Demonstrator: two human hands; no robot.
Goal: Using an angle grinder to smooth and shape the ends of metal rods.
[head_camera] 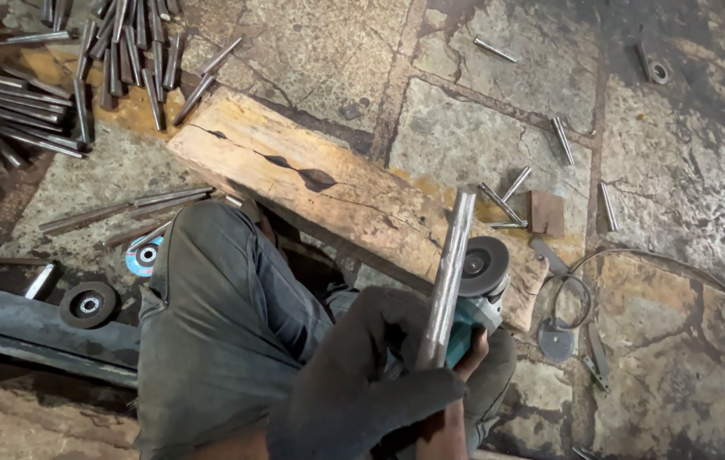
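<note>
Here, rod [450, 268] in gloved left hand [362, 383]

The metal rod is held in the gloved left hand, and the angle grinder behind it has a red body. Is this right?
Not quite. The head view shows the gloved left hand holding the metal rod, but the angle grinder behind it has a teal body, not red.

Rod [450, 273] upright before grinder disc [483, 266]; plank [328, 183] behind; rod pile [55, 77] far left.
</note>
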